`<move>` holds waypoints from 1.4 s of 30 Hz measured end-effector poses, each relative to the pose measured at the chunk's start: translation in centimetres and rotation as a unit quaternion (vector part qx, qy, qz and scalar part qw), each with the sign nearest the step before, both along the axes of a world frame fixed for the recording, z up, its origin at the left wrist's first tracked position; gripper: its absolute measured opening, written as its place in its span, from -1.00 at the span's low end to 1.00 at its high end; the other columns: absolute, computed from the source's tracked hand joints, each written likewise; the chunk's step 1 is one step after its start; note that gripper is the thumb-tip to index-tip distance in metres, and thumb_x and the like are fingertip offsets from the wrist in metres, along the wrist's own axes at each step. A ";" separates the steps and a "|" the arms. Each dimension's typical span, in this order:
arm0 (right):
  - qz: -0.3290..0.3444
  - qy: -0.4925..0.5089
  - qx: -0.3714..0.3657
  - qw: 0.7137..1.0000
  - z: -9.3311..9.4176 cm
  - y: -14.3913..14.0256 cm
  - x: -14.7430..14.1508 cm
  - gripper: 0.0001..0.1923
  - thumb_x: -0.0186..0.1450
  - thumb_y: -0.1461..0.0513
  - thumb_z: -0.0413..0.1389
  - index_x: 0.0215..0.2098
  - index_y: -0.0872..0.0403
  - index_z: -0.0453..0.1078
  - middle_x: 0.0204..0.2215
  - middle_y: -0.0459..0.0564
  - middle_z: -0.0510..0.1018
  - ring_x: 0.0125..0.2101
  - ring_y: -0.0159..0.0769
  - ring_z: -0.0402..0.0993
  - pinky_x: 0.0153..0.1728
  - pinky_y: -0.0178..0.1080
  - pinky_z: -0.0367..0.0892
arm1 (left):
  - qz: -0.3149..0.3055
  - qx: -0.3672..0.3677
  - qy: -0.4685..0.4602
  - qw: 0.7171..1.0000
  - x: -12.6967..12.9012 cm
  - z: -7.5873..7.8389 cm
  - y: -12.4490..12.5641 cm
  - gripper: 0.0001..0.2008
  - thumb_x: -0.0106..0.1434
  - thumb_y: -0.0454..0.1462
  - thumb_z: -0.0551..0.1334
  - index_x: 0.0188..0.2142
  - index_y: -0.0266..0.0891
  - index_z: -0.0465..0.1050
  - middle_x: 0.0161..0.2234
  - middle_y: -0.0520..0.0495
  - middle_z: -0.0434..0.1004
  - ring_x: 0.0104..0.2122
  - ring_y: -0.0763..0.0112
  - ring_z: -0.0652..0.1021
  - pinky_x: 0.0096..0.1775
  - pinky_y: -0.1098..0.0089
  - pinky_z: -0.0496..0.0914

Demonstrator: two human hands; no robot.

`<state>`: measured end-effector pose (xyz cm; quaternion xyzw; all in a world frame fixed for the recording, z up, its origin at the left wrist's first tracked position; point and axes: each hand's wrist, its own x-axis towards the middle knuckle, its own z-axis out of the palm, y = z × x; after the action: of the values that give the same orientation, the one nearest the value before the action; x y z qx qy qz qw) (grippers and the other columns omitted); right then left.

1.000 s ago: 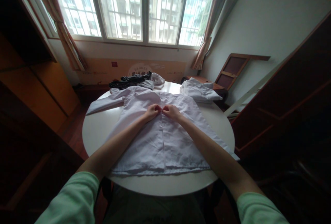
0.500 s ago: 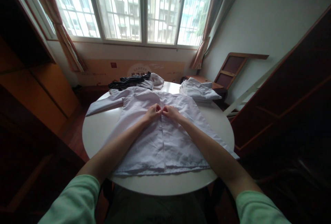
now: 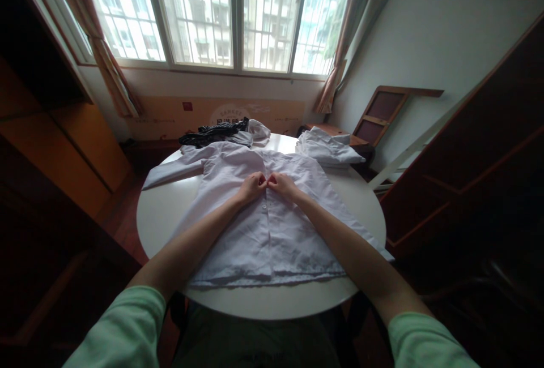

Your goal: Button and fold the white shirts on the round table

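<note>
A white button-up shirt (image 3: 229, 243) lies spread on the round white table (image 3: 161, 215), its hem toward me and one sleeve stretched out to the left. My left hand (image 3: 254, 185) and my right hand (image 3: 280, 185) meet at the front opening, partway up the shirt. The fingers of both are pinched together on the edges of the cloth, fingertips almost touching. Whatever button lies between them is hidden. Below my hands a small button (image 3: 264, 206) shows on the placket.
A pile of dark striped and pale clothes (image 3: 216, 133) sits at the table's far left. Folded white clothes (image 3: 327, 146) are stacked at the far right. Behind stand a long cardboard box (image 3: 170, 116) and a wooden chair (image 3: 376, 116). Dark wooden furniture (image 3: 459, 170) rises on the right.
Both hands stay pinched at the same spot on the shirt front, with only slight finger movement. The shirt and the piles look unchanged; the view has shifted very slightly.
</note>
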<state>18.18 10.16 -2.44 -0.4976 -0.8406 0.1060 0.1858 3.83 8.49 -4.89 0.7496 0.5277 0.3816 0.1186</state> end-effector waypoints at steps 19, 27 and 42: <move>-0.015 0.018 -0.021 1.000 -0.1 0.4 0.0 -0.83 0.19 0.25 0.08 -0.32 0.15 0.49 -0.40 -0.01 0.59 -0.41 -0.36 0.44 -0.42 -0.41 0.17 | 0.007 0.011 -0.011 1.000 -0.3 -0.2 0.1 -0.91 0.08 -0.34 0.18 -0.53 -0.26 0.32 -0.55 0.05 0.39 -0.53 0.49 0.36 -0.45 0.47 0.20; -0.009 0.028 -0.033 0.999 0.2 0.0 -0.1 -0.82 0.20 0.26 0.09 -0.31 0.19 0.49 -0.41 0.00 0.59 -0.42 -0.38 0.44 -0.45 -0.42 0.15 | 0.023 0.007 0.009 1.000 -0.2 0.3 -0.3 -0.90 0.07 -0.35 0.19 -0.55 -0.26 0.32 -0.56 0.04 0.39 -0.53 0.48 0.36 -0.44 0.46 0.20; -0.004 0.005 -0.006 1.000 0.0 -0.2 -0.1 -0.82 0.23 0.22 0.06 -0.29 0.16 0.45 -0.35 0.02 0.58 -0.35 -0.33 0.45 -0.39 -0.39 0.17 | 0.032 -0.001 -0.006 0.999 0.0 0.3 -0.1 -0.87 0.11 -0.29 0.19 -0.54 -0.26 0.33 -0.55 0.02 0.41 -0.53 0.47 0.38 -0.45 0.45 0.22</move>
<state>18.05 9.99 -2.40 -0.5015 -0.8370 0.1126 0.1875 3.88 8.36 -4.63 0.7301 0.5508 0.3892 0.1100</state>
